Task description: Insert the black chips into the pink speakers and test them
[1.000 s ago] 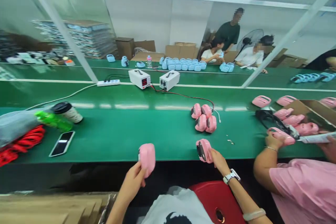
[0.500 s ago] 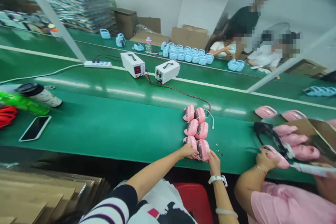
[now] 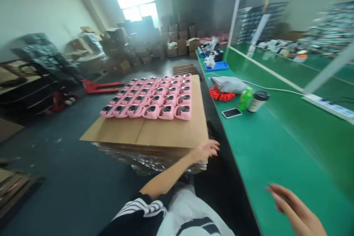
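Observation:
My left hand (image 3: 206, 149) reaches out with spread fingers over the near right corner of a cardboard sheet (image 3: 155, 132) that tops a wrapped stack. It holds nothing. Rows of several pink devices (image 3: 153, 97) with dark screens lie on the far part of that sheet, about a forearm beyond the hand. My right hand (image 3: 294, 210) hovers empty, fingers extended, above the near edge of the green conveyor table (image 3: 276, 143) at the lower right.
On the table lie a phone (image 3: 231, 113), a green bottle (image 3: 243, 99), a lidded cup (image 3: 256, 101), a red cable coil (image 3: 221, 94) and a grey bag (image 3: 228, 84). A power strip (image 3: 329, 107) sits at the right. A red pallet jack (image 3: 99, 86) and stacked boxes (image 3: 143, 44) stand on the floor.
My view has swung left from the table to the cardboard stack. Both hands let go of the pink devices placed beside the others and are now empty.

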A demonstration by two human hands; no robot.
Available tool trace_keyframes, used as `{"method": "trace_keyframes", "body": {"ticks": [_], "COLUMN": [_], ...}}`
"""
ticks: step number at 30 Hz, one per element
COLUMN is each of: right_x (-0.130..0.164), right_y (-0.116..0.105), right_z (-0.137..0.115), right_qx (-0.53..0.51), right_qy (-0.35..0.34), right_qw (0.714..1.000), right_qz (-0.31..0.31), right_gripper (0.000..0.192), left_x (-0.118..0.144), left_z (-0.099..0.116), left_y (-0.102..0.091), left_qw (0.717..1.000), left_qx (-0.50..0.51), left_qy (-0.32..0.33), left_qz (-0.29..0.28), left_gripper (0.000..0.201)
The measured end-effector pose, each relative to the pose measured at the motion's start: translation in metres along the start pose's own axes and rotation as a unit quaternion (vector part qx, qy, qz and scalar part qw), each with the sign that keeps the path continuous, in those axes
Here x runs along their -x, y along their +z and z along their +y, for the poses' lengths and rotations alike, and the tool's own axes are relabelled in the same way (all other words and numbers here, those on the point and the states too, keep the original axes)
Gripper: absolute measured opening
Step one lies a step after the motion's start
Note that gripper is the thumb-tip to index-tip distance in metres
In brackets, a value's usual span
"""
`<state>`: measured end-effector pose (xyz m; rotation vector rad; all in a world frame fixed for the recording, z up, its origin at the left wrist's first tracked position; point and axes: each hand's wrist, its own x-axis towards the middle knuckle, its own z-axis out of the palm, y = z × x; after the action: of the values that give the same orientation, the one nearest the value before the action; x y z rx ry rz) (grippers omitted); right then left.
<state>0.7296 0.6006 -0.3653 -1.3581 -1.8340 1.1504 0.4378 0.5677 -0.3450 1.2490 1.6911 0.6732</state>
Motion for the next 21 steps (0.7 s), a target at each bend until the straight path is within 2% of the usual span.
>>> {"method": "trace_keyframes", "body": {"ticks": [2,3,4,5,6,7,8,9,10,12,16,19,21], "right_x": [-0.056,-0.082,-0.105,-0.125,-0.142,-0.155,-0.163,-0.168,-0.17,-0.165,-0.138,-0.117,-0.099], "right_y": [0.088,0.137,0.186,0.234,0.277,0.314,0.342,0.359,0.366,0.352,0.276,0.224,0.191], "right_z": [-0.082,-0.125,-0.166,-0.201,-0.229,-0.248,-0.256,-0.255,-0.245,-0.211,-0.14,-0.111,-0.094], "right_qx": [0.044,0.096,0.115,0.125,0.137,0.149,0.163,0.178,0.191,0.208,0.191,0.157,0.134], "right_qy": [-0.092,-0.118,-0.127,-0.133,-0.135,-0.134,-0.127,-0.114,-0.099,-0.07,-0.069,-0.097,-0.094], "right_qw": [0.982,0.963,0.955,0.952,0.95,0.949,0.947,0.947,0.948,0.952,0.962,0.96,0.963], "right_qz": [-0.158,-0.221,-0.241,-0.247,-0.247,-0.244,-0.246,-0.242,-0.236,-0.214,-0.183,-0.209,-0.216], "right_gripper": [0.045,0.045,0.043,0.04,0.035,0.031,0.03,0.029,0.029,0.028,0.024,0.015,0.016], "left_x": [0.024,0.036,0.045,0.052,0.056,0.056,0.053,0.046,0.038,0.015,-0.025,-0.03,-0.031], "left_z": [-0.041,-0.061,-0.079,-0.096,-0.111,-0.124,-0.134,-0.142,-0.148,-0.152,-0.147,-0.143,-0.136], "left_y": [-0.116,-0.164,-0.204,-0.235,-0.258,-0.272,-0.28,-0.281,-0.279,-0.27,-0.259,-0.262,-0.261], "left_qw": [0.978,0.957,0.94,0.925,0.915,0.908,0.904,0.901,0.899,0.893,0.872,0.861,0.862], "left_qx": [-0.076,-0.118,-0.159,-0.199,-0.238,-0.273,-0.305,-0.334,-0.359,-0.402,-0.464,-0.483,-0.481], "left_qy": [-0.017,-0.031,-0.043,-0.052,-0.058,-0.059,-0.054,-0.046,-0.034,-0.012,0.01,0.031,0.061], "left_qz": [0.195,0.263,0.299,0.319,0.322,0.312,0.294,0.272,0.248,0.202,0.159,0.153,0.149], "left_gripper": [0.04,0.039,0.039,0.038,0.037,0.037,0.038,0.037,0.037,0.034,0.033,0.031,0.031]}}
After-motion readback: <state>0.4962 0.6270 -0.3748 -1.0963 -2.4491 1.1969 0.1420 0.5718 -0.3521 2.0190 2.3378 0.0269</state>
